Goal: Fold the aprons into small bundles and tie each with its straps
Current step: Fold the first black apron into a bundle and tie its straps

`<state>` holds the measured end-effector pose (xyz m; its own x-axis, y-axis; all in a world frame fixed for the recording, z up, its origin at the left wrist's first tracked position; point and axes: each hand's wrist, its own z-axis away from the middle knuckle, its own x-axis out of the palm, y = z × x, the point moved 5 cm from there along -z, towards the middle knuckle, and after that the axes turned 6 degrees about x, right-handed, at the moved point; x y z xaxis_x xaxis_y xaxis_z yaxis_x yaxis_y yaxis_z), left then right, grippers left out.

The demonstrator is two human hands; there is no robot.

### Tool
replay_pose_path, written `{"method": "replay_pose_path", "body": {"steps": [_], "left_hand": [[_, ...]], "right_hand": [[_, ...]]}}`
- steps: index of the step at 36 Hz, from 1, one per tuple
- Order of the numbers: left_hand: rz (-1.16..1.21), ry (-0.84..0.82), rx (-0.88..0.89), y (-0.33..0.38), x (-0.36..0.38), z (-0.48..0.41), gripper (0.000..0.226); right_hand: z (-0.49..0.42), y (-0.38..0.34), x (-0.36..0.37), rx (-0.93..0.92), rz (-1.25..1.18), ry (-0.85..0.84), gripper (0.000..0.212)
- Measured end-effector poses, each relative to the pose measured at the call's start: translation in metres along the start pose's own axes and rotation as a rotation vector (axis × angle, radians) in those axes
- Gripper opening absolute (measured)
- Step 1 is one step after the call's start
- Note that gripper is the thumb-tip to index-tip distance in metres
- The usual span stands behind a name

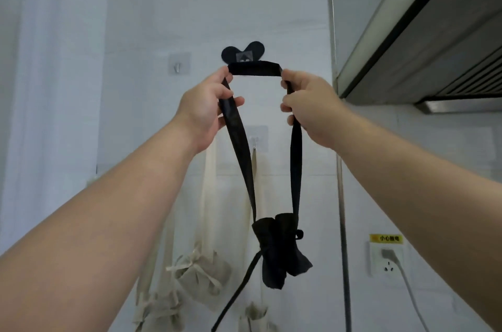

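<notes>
A black apron bundle (281, 248), tied with its own strap, hangs in front of the white wall. Its neck loop (254, 70) is stretched flat between my hands just below a black heart-shaped wall hook (243, 53). My left hand (205, 108) grips the left side of the loop. My right hand (307, 106) grips the right side. One loose black strap end (236, 293) dangles below the bundle. A beige apron bundle (199, 276) tied with a bow hangs on a clear hook (254, 140) lower down.
Another clear hook (178, 65) sits bare on the wall at the left. A range hood (423, 40) juts out at the upper right. A wall socket (387, 261) with a plugged cable lies low on the right. More beige fabric hangs at the bottom.
</notes>
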<state>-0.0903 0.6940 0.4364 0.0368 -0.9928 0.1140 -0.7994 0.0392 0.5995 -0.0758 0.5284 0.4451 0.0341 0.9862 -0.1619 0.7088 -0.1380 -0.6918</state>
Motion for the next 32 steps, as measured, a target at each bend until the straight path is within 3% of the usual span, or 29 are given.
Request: {"method": "replay_pose_path", "body": {"steps": [6, 12, 17, 18, 20, 24, 29, 32], "left_hand": [[-0.047, -0.009, 0.066, 0.013, -0.015, -0.040, 0.051], [-0.139, 0.014, 0.059, 0.012, -0.020, -0.088, 0.048], [-0.292, 0.006, -0.033, -0.007, -0.020, -0.115, 0.022], [-0.324, -0.001, -0.065, -0.015, -0.021, -0.117, 0.026], [-0.348, -0.006, -0.088, -0.028, -0.025, -0.118, 0.034], [-0.486, -0.005, 0.011, -0.041, -0.026, -0.114, 0.026], [-0.774, -0.096, 0.098, -0.045, -0.017, -0.097, 0.022], [-0.801, -0.183, 0.099, -0.042, -0.009, -0.081, 0.031]], "right_hand": [[-0.038, -0.017, 0.007, -0.055, 0.181, 0.029, 0.062], [-0.084, -0.020, 0.014, -0.028, 0.144, 0.031, 0.056], [-0.110, -0.007, 0.026, 0.030, 0.061, 0.010, 0.031], [-0.113, -0.002, 0.027, 0.027, 0.063, 0.018, 0.027], [-0.119, 0.008, 0.029, 0.000, 0.075, 0.047, 0.031], [-0.116, 0.026, 0.034, -0.042, 0.199, 0.057, 0.046], [-0.097, 0.034, 0.041, 0.032, 0.313, -0.057, 0.043], [-0.084, 0.033, 0.040, 0.040, 0.333, -0.081, 0.037]]}}
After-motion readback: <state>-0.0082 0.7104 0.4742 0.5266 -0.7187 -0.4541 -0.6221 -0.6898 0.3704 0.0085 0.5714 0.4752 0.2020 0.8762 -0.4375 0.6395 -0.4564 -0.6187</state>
